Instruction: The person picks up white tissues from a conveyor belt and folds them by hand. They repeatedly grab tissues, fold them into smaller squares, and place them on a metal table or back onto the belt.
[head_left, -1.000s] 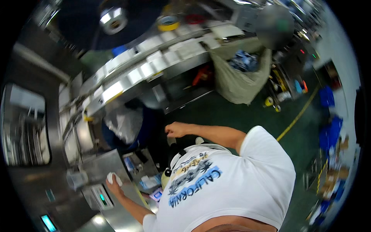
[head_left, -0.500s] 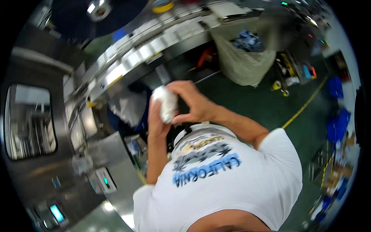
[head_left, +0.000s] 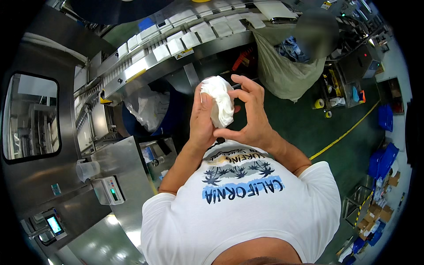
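A crumpled, folded white cloth or tissue-like wad (head_left: 219, 100) is held up in front of my chest. My left hand (head_left: 201, 121) is closed around its left side, the thumb lying along its face and fingertips showing behind its right edge. Curved like a C, my right hand (head_left: 257, 121) stands at the wad's right side with thumb and fingers wide apart. One right fingertip is at the wad's upper right edge, and the thumb tip is by its lower end. Whether these tips press on it I cannot tell.
Ahead runs a metal conveyor (head_left: 132, 70) carrying several white folded pieces (head_left: 191, 39). Below it stands a dark blue bin with clear plastic (head_left: 148, 108). A beige sack (head_left: 282, 79) hangs farther right. At left are a steel table (head_left: 126, 165), a scale (head_left: 108, 191) and a plastic jug (head_left: 87, 170).
Both hands and the white wad have shifted to the right in the view. The right fingers, earlier over the wad's top, are now spread at its right side.
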### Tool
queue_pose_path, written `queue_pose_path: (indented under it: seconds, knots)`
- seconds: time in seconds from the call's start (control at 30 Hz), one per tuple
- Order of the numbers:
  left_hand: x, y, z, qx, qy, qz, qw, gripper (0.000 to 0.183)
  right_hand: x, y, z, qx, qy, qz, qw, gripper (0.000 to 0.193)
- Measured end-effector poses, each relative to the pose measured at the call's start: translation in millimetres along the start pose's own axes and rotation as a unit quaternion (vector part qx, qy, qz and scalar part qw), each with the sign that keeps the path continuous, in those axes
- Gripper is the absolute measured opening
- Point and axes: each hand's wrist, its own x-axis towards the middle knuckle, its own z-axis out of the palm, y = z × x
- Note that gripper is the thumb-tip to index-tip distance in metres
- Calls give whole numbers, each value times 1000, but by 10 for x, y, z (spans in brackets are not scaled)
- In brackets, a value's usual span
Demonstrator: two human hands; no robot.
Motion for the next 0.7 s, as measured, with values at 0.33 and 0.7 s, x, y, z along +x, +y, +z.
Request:
queue_pose_path:
  seconds: [0.33, 0.7]
  knots:
    - [-47, -45, -131, 66, 28, 97, 993, 57, 22, 79, 172, 106, 29, 37, 993, 45]
    - [-57, -113, -224, 191, 45, 141, 970, 61, 118, 23, 218, 75, 77, 34, 994, 38]
